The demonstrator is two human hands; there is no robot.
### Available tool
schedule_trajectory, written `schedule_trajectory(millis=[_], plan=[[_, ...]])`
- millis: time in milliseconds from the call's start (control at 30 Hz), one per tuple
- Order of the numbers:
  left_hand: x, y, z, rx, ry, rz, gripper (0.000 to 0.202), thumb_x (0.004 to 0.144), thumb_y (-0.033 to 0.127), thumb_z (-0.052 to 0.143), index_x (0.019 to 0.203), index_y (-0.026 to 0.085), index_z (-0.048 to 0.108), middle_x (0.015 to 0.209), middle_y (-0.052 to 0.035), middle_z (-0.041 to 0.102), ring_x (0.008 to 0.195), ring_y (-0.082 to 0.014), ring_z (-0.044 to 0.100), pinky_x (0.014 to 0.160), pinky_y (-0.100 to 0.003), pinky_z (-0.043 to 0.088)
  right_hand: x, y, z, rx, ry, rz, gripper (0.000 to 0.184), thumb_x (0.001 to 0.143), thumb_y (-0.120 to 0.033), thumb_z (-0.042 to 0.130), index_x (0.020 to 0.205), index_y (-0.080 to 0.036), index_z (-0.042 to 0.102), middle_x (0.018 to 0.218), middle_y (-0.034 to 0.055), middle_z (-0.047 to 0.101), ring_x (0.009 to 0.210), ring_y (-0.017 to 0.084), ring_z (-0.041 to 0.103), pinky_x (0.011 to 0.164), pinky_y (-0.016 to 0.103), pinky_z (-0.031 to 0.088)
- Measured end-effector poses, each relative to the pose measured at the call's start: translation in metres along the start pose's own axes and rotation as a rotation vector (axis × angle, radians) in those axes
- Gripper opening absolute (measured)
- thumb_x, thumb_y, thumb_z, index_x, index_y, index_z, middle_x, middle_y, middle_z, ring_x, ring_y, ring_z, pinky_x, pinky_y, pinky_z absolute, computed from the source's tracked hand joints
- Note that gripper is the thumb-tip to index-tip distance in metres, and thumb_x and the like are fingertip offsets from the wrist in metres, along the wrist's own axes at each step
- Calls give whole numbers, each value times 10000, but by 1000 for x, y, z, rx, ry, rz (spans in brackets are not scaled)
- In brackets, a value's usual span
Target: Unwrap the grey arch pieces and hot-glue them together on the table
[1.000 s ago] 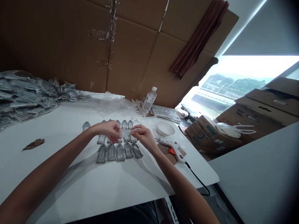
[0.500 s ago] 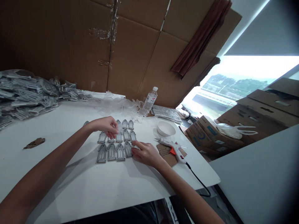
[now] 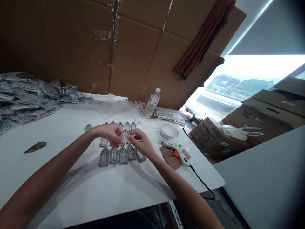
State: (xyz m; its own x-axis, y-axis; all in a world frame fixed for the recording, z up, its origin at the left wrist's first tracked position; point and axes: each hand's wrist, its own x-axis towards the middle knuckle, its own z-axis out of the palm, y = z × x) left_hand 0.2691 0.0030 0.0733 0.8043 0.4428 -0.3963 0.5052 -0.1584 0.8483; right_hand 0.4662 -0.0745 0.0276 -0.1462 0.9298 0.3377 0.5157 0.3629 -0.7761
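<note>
Head view — left hand (image 3: 107,135), right hand (image 3: 140,143) above grey arched frames (image 3: 104,156)

Table (image 3: 100,190) is white. Glue gun (image 3: 179,155) lies on a cardboard scrap (image 3: 169,158), orange trigger, black cable (image 3: 202,181) running off the table edge. White bowl (image 3: 169,130) sits just behind it. Further back: printed sheets (image 3: 169,115), and a water bottle (image 3: 152,103) upright against crumpled plastic film (image 3: 114,107). Far left, big heap of bagged grey parts (image 3: 26,98) by the wall; brown scrap (image 3: 35,147) lies apart from it. Right, cardboard boxes (image 3: 214,136) stacked beside the table, white bag (image 3: 233,133) on top. Wall (image 3: 71,47) is taped cardboard, with a dark red curtain (image 3: 202,38). Bright window (image 3: 238,89) shows trees.
</note>
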Motion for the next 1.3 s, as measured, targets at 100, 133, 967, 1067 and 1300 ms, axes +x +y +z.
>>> schedule_trajectory(millis=[100,133,967,1067,1300], plan=[[0,2,2,26,-13,-4,160,732,293,672,748,137,637,730,-68,718,734,-216,705,640,-275,555,8,-2,3,94,11,-8,154,835,-331,586,812,-183,621,910,41,627,821,135,573,647,240,465],[0,2,2,30,-9,-12,155,726,285,671,754,136,639,728,-68,717,731,-216,704,639,-275,554,10,-3,2,108,32,-16,147,834,-323,586,804,-183,618,905,41,625,821,136,572,639,239,465],[-16,0,-21,75,173,-78,183,707,296,684,751,127,630,755,-86,721,769,-221,706,660,-275,550,-38,13,-12,-610,-273,-231,317,720,-337,654,1011,-213,654,1205,67,556,826,164,604,663,276,456],[-17,1,-20,84,173,-84,185,704,299,685,752,128,632,753,-85,722,768,-223,706,658,-275,548,-36,17,-14,-609,-340,-160,260,700,-360,682,920,-222,679,1201,44,562,824,162,608,699,286,458],[-14,-2,-21,58,167,-87,205,684,311,704,746,130,632,743,-80,719,761,-223,706,662,-280,551,-35,15,-14,-620,-321,-106,172,688,-352,691,757,-197,664,1163,23,595,756,128,595,647,254,412]])
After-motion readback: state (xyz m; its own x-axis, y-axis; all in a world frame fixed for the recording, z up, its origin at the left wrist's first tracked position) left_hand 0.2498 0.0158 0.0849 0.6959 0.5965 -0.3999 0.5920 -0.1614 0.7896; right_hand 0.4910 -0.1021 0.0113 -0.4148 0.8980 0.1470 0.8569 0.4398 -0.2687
